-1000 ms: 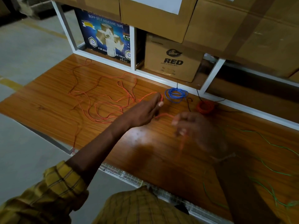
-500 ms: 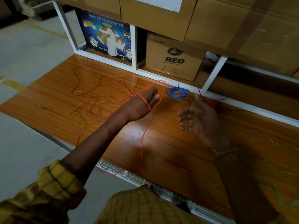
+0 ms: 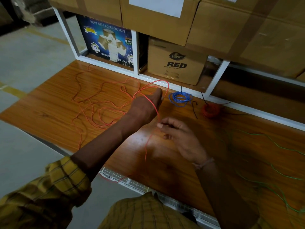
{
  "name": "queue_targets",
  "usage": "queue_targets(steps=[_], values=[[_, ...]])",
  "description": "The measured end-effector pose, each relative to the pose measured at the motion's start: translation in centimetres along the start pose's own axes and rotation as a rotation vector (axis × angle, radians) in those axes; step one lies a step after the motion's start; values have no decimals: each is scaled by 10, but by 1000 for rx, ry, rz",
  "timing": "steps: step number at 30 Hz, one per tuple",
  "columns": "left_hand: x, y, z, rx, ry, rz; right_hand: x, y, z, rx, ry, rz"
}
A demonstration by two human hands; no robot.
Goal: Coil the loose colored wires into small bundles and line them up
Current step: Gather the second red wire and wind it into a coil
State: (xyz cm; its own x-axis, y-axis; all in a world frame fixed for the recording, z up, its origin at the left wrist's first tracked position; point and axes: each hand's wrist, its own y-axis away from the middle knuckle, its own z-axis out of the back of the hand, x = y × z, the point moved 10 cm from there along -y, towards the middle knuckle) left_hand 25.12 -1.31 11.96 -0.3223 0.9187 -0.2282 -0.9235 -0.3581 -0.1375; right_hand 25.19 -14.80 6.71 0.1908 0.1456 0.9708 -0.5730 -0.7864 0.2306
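Head view, left to right: loose orange wire sprawls over the left of the table, slack so it can feed a coil. Left hand is held out with fingers curled; wire loops round it, likely serving as the winding form. Right hand sits just beside, fingers half-curled, seems to pinch the strand at its tip to guide the next turn. Blue bundle and red bundle lie finished along the back edge, starting the line. Green wire waits uncoiled at right.

Wooden table, orange wire, blue coil, red coil, green wire
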Motion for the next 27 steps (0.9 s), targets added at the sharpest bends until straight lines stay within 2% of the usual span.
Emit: queue_targets(steps=[2, 4, 6, 7, 10, 12, 14, 16, 18, 21, 24, 27], values=[[5, 0, -5, 25, -68, -9, 3, 1, -6, 79, -304, -61], [12, 3, -11, 60, -39, -46, 19, 1, 3, 100, -559, -54], [13, 14, -21, 154, 125, -135, 36, -6, 35, 35, -628, 12], [11, 23, -26, 228, 259, -173, 42, -11, 57, -32, -563, 47], [3, 48, -30, 441, 620, -181, 47, -25, 128, -367, -135, 100], [-1, 61, -27, 515, 704, -166, 43, -35, 160, -577, 126, 120], [-2, 68, -23, 548, 818, -173, 37, -47, 179, -697, 317, 138], [-2, 72, -19, 581, 1062, -164, 27, -61, 186, -719, 450, 138], [1, 70, -17, 600, 1396, -65, 17, -68, 186, -715, 556, 149], [-2, 63, -16, 588, 1861, 70, -2, -70, 162, -602, 706, 174], [-12, 52, -13, 562, 2174, 86, -19, -69, 127, -470, 1000, 198], [-17, 35, -3, 418, 2365, 68, -39, -65, 92, -319, 1172, 263]])
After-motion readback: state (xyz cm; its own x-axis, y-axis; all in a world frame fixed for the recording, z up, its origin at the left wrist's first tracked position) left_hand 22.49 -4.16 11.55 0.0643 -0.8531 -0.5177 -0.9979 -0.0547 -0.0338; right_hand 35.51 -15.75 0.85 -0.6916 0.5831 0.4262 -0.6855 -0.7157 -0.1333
